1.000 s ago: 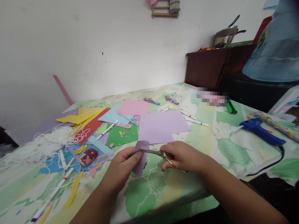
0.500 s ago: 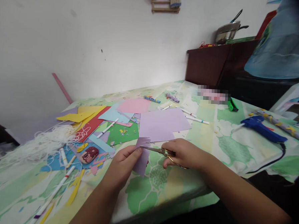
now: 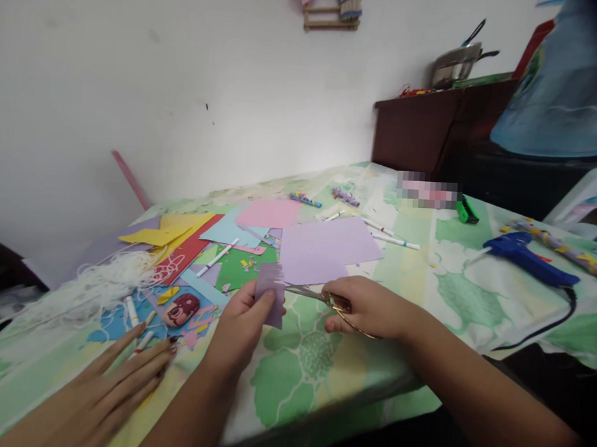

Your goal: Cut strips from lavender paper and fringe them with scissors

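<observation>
My left hand (image 3: 236,323) pinches a small piece of purple paper (image 3: 270,277) between thumb and fingers, its right edge cut into a fringe near the top. My right hand (image 3: 369,306) has its fingers through the gold-handled scissors (image 3: 307,293), whose blades point left at the paper's right edge. Whether the blade tips touch the paper is hard to tell. Behind both hands lies a larger lilac sheet (image 3: 327,248). Left of it, a green sheet (image 3: 241,266) carries tiny paper scraps.
Another person's hand (image 3: 104,387) reaches in at the lower left, fingers spread over markers and scraps. White string (image 3: 110,284) lies tangled beside coloured sheets and a dark red and pink object (image 3: 181,309). On the right are a blue glue gun (image 3: 527,257) and a green cutter (image 3: 466,210).
My left hand has brought the purple paper slightly left, away from the scissors, and turned it more upright. Another person's hand has come in from the lower left.
</observation>
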Tool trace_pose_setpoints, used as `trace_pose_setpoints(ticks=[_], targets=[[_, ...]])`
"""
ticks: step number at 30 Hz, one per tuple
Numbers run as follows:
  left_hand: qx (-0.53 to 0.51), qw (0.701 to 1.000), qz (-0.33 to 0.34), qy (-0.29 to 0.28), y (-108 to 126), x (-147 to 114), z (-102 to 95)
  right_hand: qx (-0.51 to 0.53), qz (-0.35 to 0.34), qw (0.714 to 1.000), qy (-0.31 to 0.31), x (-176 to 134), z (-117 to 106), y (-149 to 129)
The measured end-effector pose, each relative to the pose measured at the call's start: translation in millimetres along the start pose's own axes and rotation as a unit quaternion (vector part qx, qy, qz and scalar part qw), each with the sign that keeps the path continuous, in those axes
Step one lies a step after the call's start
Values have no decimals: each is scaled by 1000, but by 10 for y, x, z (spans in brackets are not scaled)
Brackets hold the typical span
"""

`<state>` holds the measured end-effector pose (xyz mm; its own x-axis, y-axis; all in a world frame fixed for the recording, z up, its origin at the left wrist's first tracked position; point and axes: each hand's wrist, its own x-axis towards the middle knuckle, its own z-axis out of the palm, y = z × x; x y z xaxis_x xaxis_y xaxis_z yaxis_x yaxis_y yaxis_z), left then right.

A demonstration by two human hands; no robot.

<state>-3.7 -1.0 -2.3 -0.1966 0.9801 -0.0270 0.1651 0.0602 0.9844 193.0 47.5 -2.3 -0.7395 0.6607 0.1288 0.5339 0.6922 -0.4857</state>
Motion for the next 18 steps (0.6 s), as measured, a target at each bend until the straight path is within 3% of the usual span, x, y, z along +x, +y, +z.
trace_pose_setpoints(ticks=[5,18], targets=[[24,998,46,-29,10,-12,19,18,-21,1000,-12,9,7,-10],[93,992,31,-85,30,-24,14,-1,-40,999,-26,20,57,-1]])
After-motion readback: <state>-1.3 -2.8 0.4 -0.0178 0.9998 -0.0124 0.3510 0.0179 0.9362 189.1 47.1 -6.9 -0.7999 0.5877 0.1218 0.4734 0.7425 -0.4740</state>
